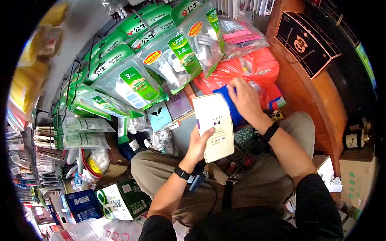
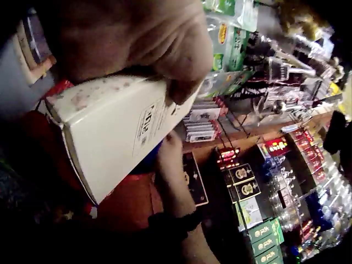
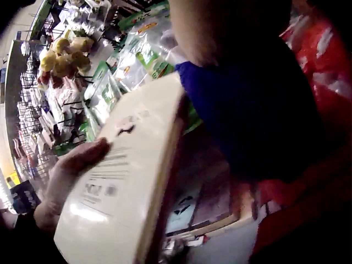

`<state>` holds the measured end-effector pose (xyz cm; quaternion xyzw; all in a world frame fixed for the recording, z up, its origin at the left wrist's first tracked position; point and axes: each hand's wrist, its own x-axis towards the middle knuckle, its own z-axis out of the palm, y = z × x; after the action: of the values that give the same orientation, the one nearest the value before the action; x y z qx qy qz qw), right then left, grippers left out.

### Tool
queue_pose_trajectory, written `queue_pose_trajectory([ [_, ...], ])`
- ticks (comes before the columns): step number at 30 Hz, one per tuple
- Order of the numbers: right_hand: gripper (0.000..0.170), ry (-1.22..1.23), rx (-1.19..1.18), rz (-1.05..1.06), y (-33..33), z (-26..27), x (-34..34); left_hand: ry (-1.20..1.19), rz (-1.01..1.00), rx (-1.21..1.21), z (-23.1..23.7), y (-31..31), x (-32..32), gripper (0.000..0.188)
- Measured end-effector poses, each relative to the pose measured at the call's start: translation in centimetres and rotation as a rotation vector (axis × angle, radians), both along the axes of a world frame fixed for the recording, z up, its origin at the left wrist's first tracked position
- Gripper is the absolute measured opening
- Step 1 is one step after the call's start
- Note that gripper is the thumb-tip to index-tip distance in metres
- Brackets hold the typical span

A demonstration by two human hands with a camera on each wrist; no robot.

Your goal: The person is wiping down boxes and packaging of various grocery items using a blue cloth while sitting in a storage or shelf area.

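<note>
A cream box [image 1: 217, 132] with small dark print is tilted in front of the person's lap. The left hand [image 1: 197, 145] grips its lower left edge, thumb across the printed face; in the right wrist view that thumb and hand [image 3: 71, 170] show on the box [image 3: 124, 165]. Beside the box's upper right edge, the right hand [image 1: 244, 98] pinches dark blue cloth [image 1: 231, 105]. The cloth [image 3: 247, 115] hangs below the right hand [image 3: 198, 33] in the right wrist view, next to the box's edge. Its fingertips are partly hidden.
Green-and-clear cable packages [image 1: 138, 86] hang at the upper left. Behind the hands lies a red plastic bag [image 1: 257, 70]. Flat boxes [image 1: 159, 115] lie left of the cream box. A black carton [image 1: 303, 44] stands at the upper right, and a brown carton [image 1: 356, 180] at the right.
</note>
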<state>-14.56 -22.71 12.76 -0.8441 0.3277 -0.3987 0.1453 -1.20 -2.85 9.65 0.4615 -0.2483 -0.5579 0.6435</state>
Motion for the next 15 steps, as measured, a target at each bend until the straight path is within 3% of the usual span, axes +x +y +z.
queue_pose_trajectory([
  [1, 0.019, 0.170, 0.057, -0.073, -0.9, -0.7, -0.7, 0.019, 0.031, -0.017, 0.4, 0.1, 0.7, 0.037],
  [3, 0.023, 0.144, 0.270, -0.027, -2.0, -2.2, -2.2, -0.174, 0.068, -0.035, 1.7, 0.4, 1.9, 0.032],
  [4, 0.036, 0.097, 0.320, 0.025, -2.4, -3.2, -2.5, -0.400, 0.064, -0.044, 2.4, 0.6, 2.6, 0.029],
  [6, 0.050, 0.071, 0.914, 0.212, -3.5, -4.3, -3.5, -0.825, 0.126, -0.104, 3.7, 0.4, 2.8, 0.022],
  [7, 0.058, 0.064, 1.211, 0.307, -3.3, -3.1, -3.3, -1.195, 0.190, -0.376, 5.6, -0.7, 2.7, 0.028],
  [9, 0.083, 0.026, 1.675, 0.632, -0.9, 0.9, -3.3, -1.574, 0.051, -0.365, 6.5, -0.3, 3.2, 0.039],
  [10, 0.089, -0.003, 1.783, 0.655, 0.4, 1.4, -3.1, -1.682, 0.069, -0.442, 5.9, -0.5, 3.3, 0.045],
  [11, 0.068, 0.048, 1.611, 0.707, 0.7, 1.9, -3.2, -1.697, 0.097, -0.432, 5.7, -0.3, 3.2, 0.047],
  [13, 0.049, 0.171, 1.256, 0.856, 0.2, 1.2, -3.0, -1.734, 0.159, -0.411, 6.3, -0.3, 2.7, 0.050],
  [14, 0.044, 0.131, 1.288, 0.849, 0.3, 1.0, -2.9, -1.752, 0.137, -0.313, 5.9, -0.3, 3.1, 0.056],
  [15, 0.040, 0.091, 1.323, 0.840, 0.8, 1.5, -2.8, -1.695, 0.249, -0.217, 5.3, -0.4, 3.2, 0.055],
])
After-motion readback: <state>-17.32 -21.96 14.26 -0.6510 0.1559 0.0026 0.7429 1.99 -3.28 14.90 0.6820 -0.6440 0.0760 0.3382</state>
